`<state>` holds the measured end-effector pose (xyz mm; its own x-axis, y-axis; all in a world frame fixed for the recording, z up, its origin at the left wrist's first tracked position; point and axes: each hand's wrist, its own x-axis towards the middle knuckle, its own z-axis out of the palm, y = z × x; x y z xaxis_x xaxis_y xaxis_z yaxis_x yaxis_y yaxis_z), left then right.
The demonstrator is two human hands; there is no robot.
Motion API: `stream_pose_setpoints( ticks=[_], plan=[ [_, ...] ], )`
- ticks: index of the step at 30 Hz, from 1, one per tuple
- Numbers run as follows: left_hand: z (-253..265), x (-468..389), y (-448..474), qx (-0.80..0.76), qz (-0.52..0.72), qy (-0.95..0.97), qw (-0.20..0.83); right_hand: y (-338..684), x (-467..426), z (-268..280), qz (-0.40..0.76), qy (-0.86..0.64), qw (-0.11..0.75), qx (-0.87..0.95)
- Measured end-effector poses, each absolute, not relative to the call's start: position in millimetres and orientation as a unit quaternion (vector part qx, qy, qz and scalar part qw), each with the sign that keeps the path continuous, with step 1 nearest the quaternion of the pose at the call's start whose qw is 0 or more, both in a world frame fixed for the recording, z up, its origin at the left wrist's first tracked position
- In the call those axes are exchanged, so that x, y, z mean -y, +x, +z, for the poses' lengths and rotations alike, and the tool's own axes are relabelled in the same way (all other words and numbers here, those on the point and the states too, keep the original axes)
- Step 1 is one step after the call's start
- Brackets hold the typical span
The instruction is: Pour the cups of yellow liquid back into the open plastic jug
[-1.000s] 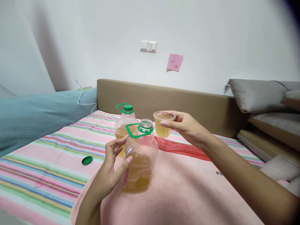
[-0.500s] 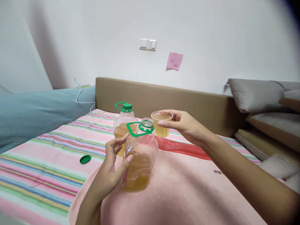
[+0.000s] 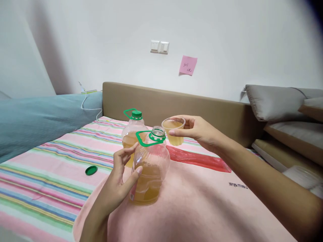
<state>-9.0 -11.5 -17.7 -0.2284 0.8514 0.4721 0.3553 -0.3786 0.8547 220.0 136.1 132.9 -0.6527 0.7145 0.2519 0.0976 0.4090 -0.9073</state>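
Left hand [image 3: 118,183] is wrapped on the side of the open bottle [image 3: 150,168], fingers [image 3: 137,171] spread and pressed on the clear plastic, thumb up near the green handle ring. The open bottle stands upright on the pink blanket [image 3: 202,208], about half full of amber liquid, its neck uncapped. Right hand [image 3: 199,132] holds a small clear cup [image 3: 173,130] in the air, fingers pinched on its rim and wall, thumb on the near side. The cup holds amber liquid, tilts slightly, and sits just beside and a little above the bottle neck, not touching it. Behind the left fingers stands a second bottle [image 3: 132,134], green cap on, partly hidden by the open one. A loose green cap [image 3: 91,170] lies on the striped sheet [image 3: 50,174], well apart from the left fingers, off to their left. Brown headboard [image 3: 176,104] runs behind both hands. Pink sticky note [image 3: 188,65] is on the wall above the right fingers.
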Motion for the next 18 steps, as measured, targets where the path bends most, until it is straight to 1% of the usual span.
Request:
stream_pose_setpoints(
  ticks=[10,18],
  plan=[
    [-19,12,-10,-0.518,0.589,0.583,0.21,217,-136,147,0.426,-0.271,0.292,0.812],
    [-20,12,-12,-0.52,0.587,0.584,0.208,217,-128,161,0.392,-0.282,0.251,0.839]
  ],
)
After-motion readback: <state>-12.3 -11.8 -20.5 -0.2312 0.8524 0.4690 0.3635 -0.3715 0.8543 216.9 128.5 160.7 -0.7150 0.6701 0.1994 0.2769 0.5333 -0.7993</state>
